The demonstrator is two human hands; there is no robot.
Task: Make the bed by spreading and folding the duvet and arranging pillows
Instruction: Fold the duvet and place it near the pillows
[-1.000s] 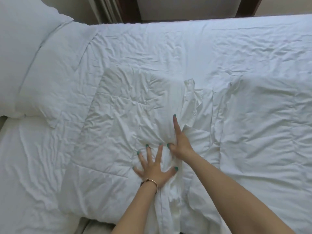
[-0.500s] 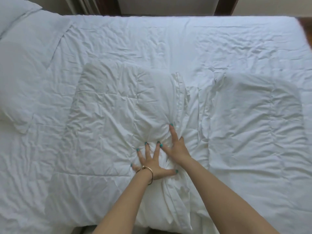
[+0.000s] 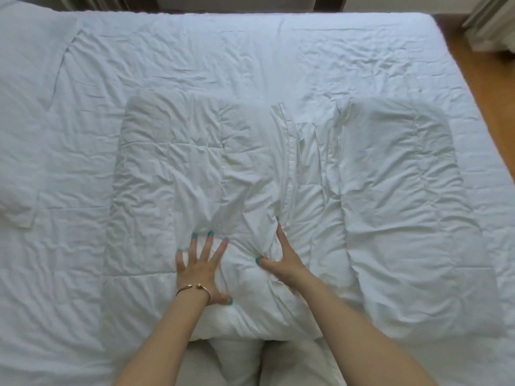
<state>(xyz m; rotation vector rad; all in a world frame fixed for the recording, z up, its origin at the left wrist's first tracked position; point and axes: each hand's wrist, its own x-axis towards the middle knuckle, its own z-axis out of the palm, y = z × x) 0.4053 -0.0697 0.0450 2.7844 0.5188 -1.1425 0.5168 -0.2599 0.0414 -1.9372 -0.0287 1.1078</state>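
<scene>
A white duvet [image 3: 250, 65] covers the bed. A folded-over section of it [image 3: 172, 168] lies in the middle and a second padded section [image 3: 398, 190] to its right, with creased flat folds [image 3: 306, 162] between them. My left hand [image 3: 199, 270], wearing a gold bracelet, lies flat on the folded section with its fingers spread. My right hand [image 3: 281, 256] presses edge-on into the bunched fabric just right of it, index finger stretched out and thumb apart; its other fingers are hidden in the folds. A white pillow [image 3: 19, 112] lies at the far left.
Wooden floor [image 3: 479, 87] shows past the bed's right edge, with a curtain [image 3: 490, 23] at the top right. Dark wooden furniture stands behind the far edge of the bed. My legs in light trousers [image 3: 237, 363] touch the near edge.
My left hand has slid left, away from the right hand, and its fingers now spread wider. The right hand stays pressed in about the same spot. The view has shifted right.
</scene>
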